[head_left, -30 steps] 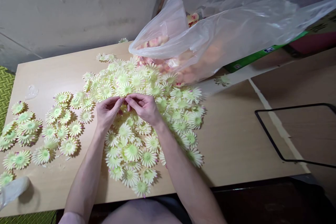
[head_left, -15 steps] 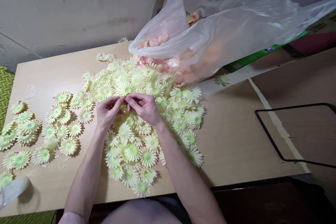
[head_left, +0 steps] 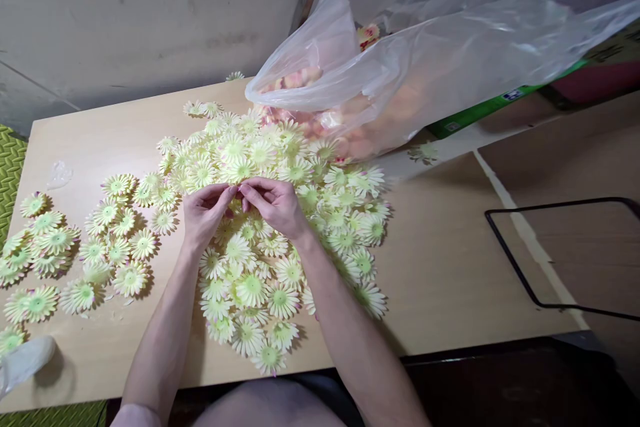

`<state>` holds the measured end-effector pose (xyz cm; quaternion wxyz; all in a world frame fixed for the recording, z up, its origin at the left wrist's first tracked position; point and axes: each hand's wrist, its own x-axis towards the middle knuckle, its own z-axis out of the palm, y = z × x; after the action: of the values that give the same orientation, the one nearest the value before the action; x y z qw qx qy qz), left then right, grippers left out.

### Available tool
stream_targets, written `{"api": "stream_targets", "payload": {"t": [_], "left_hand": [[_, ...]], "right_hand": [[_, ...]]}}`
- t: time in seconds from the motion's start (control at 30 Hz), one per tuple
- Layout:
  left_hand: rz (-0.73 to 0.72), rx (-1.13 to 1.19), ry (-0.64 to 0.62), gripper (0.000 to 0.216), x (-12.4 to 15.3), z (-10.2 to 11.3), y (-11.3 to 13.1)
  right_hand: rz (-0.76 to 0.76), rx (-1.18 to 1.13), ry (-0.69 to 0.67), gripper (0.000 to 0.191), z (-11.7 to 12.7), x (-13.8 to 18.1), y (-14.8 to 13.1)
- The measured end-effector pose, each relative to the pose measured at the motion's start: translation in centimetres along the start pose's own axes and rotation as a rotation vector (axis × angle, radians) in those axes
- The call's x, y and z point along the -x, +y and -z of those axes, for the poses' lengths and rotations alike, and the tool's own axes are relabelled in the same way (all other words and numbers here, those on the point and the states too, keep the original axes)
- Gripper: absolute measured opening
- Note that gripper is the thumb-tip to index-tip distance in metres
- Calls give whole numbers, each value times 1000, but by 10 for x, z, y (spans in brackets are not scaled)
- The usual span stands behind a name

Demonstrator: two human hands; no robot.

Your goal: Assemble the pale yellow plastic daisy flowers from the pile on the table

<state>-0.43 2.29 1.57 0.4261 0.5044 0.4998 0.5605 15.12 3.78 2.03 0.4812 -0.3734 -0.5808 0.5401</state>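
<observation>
My left hand and my right hand meet over a heap of pale yellow-green artificial flowers. Thumbs and forefingers of both are pinched together, the fingertips touching. A small pinkish bit shows between them, matching the pink petal tips of an artificial flower; the rest of it is hidden by the fingers. The heaped flower heads are flat, without stems, with many narrow petals and green centres. They lie all round and beneath both hands.
Looser groups of flowers lie left on the wooden table. A translucent plastic bag holding pink-orange pieces stands behind the heap. A clear plastic scrap, a whitish object and a black wire frame lie toward the sides.
</observation>
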Motion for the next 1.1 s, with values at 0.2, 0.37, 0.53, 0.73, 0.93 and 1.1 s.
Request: {"api": "stream_targets", "payload": {"t": [0.2, 0.37, 0.53, 0.73, 0.93, 1.1], "left_hand": [[6, 10, 4, 24, 0, 0, 1], [2, 16, 1, 23, 0, 0, 1], [-2, 35, -23, 25, 0, 0, 1], [8, 37, -2, 24, 0, -1, -2], [31, 23, 4, 27, 1, -1, -2], [32, 20, 6, 27, 1, -1, 1]], "right_hand": [[-7, 1, -9, 26, 1, 0, 1], [-9, -29, -3, 23, 1, 0, 2], [-13, -88, 0, 20, 0, 0, 2], [-17, -69, 10, 23, 1, 0, 2], [-23, -56, 8, 28, 1, 0, 3], [-24, -63, -5, 28, 2, 1, 3]]}}
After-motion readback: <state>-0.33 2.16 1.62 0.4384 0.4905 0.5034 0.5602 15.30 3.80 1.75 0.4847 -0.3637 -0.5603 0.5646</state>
